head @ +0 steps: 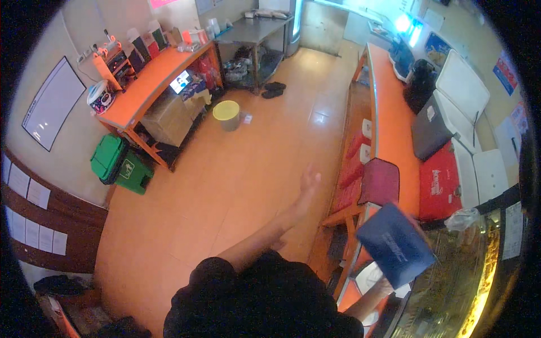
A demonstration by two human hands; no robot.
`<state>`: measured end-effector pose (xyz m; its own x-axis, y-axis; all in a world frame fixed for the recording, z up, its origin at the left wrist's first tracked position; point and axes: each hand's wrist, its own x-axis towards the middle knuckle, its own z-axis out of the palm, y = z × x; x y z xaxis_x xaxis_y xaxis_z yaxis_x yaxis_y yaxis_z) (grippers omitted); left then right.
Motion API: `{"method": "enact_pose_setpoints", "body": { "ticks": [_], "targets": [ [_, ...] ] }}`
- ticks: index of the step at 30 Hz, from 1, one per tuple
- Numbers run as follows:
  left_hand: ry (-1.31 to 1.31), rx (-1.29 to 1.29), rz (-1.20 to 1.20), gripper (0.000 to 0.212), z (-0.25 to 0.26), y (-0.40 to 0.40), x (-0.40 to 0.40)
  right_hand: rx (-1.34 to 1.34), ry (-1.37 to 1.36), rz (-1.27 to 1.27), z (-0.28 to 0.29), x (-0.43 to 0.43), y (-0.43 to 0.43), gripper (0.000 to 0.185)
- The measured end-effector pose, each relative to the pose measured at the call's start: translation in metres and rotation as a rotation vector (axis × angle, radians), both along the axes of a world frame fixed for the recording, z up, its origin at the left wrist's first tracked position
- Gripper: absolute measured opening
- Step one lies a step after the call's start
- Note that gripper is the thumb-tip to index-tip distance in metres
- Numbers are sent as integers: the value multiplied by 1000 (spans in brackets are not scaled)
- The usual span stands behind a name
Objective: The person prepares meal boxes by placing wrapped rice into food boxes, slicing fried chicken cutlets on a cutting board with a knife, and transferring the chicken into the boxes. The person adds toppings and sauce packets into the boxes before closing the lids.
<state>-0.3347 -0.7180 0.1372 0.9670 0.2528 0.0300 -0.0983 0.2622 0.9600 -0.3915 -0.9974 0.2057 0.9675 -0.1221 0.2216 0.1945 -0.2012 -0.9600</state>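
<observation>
A dark blue cardboard box (391,243) with pale printing is held up over the right-hand counter, blurred by motion. My right hand (383,286) grips it from below, its fingers mostly hidden behind the box. My left hand (311,179) reaches out over the orange tiled floor with nothing in it, fingers blurred but apart. Just past the box, a dark red insulated bag or cover (379,181) lies over the counter's edge. Beneath the box is a white container or paper (368,275), partly covered by it.
On the right, an orange counter (391,114) bears a red cooler box (440,183) and a grey cooler box (432,124), both lids raised. A glass display case (448,270) stands nearest. Leftward are a green bin (122,164), a yellow-lidded bucket (227,115) and an orange table (156,80).
</observation>
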Motion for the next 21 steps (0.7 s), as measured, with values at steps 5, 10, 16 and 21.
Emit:
{"method": "enact_pose_setpoints", "body": {
  "ticks": [5, 10, 16, 21],
  "targets": [
    [143, -191, -389, 82, 32, -39, -19, 394, 70, -78, -27, -11, 56, 27],
    [141, 172, -316, 90, -22, -23, -13, -60, -17, 2, 4, -22, 26, 23],
    [250, -572, -883, 75, -19, -49, -58, -823, 397, 225, 58, -21, 103, 33],
    [260, -379, -680, 47, -46, -42, -70, -912, 324, 293, 11, -17, 122, 31]
  ]
}}
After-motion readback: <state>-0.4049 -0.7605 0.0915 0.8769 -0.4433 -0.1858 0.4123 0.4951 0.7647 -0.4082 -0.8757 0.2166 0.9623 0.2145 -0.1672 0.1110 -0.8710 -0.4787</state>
